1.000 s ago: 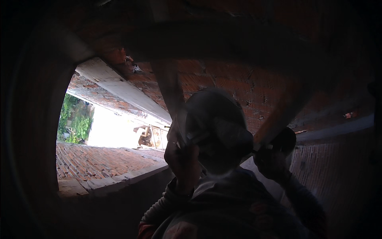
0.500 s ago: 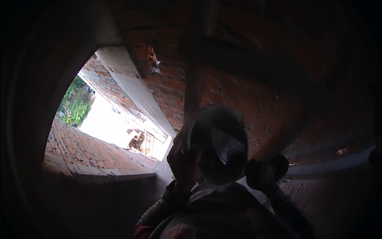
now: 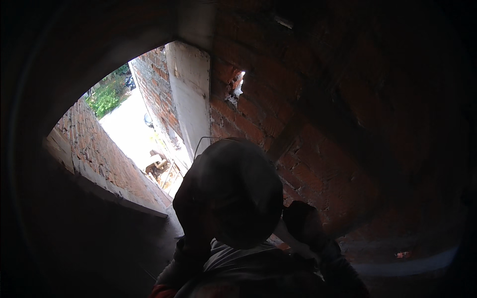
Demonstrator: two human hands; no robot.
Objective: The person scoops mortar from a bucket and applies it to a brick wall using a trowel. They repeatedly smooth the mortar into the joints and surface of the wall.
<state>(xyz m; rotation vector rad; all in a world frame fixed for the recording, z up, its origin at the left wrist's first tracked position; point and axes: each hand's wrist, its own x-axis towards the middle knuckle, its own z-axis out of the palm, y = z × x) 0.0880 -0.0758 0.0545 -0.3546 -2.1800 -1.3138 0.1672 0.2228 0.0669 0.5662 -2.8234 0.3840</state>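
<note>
A dark, round, bucket-like vessel (image 3: pixel 238 193) is held up in front of my chest. Its near side is in deep shadow, and a thin wire arcs out at its upper left. Against the vessel's left side, my left hand (image 3: pixel 194 216) is closed on it; the dark hides most of the fingers. My right hand (image 3: pixel 304 223) is raised just right of the vessel, curled into a dark fist shape. Whatever it may hold is lost in shadow, and I cannot tell whether it touches the vessel.
A rough brick wall (image 3: pixel 318 174) stands ahead, pierced by a small bright hole (image 3: pixel 236 89). To the left is a bright opening with a pale frame (image 3: pixel 191 94); greenery (image 3: pixel 107 97) shows outside. A pale strip (image 3: pixel 407 265) runs low at the right.
My view has turned, so the opening and wall appear tilted differently. The vessel has tipped, hiding the inside seen before; it and both hands appear farther left in the picture.
</note>
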